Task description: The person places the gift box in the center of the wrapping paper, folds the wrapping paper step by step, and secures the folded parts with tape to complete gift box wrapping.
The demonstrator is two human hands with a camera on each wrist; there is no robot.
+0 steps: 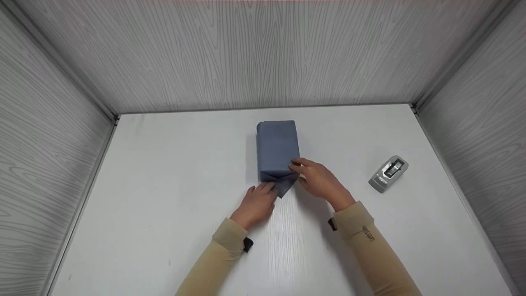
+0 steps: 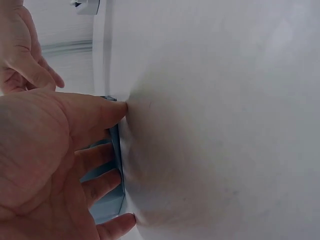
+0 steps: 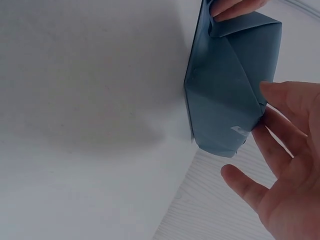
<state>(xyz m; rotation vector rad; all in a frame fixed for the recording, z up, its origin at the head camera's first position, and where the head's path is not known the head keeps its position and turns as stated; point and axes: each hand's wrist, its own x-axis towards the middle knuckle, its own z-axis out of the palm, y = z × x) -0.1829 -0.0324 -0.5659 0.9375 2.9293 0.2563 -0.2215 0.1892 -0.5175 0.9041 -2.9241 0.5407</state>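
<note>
Just ahead of the left hand (image 1: 255,205): blue wrapped box (image 1: 278,146), near-end flap (image 1: 284,188) loose. Left fingers nearly straight, tips at the flap, gripping nothing; right hand (image 1: 322,181) loosely spread, touching the box's near corner. Best to brace there and crease the flap tight.

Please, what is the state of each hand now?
Left hand: open, touching the folded paper flap.
Right hand: open, touching the blue-gray wrapped parcel.
</note>
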